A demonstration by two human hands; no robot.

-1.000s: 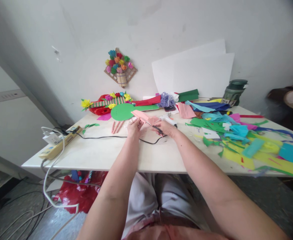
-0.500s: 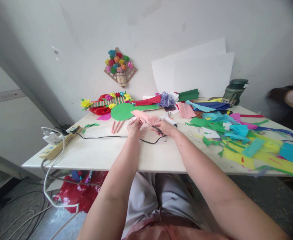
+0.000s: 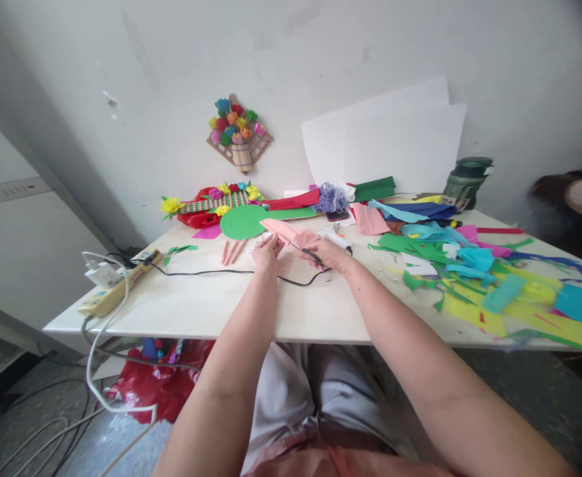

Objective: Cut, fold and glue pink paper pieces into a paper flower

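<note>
- Head view: a person seated at a white table (image 3: 211, 308) works a strip of pink paper (image 3: 285, 232), which sits above the tabletop just in front of a green paper disc (image 3: 243, 222).
- Left hand (image 3: 267, 254) pinches the near end of the pink paper, fingers closed on it.
- Right hand (image 3: 331, 255) is clamped on a pair of dark-handled scissors (image 3: 310, 254), blades pointing at the pink paper; whether they touch it cannot be told.
- A black cord (image 3: 211, 271) runs across the table below both hands to a power strip (image 3: 116, 285) well left of the disc.
- Colored paper scraps (image 3: 474, 271) cover the table right of the disc; a woven flower ornament (image 3: 238, 136) hangs on the wall above it.
</note>
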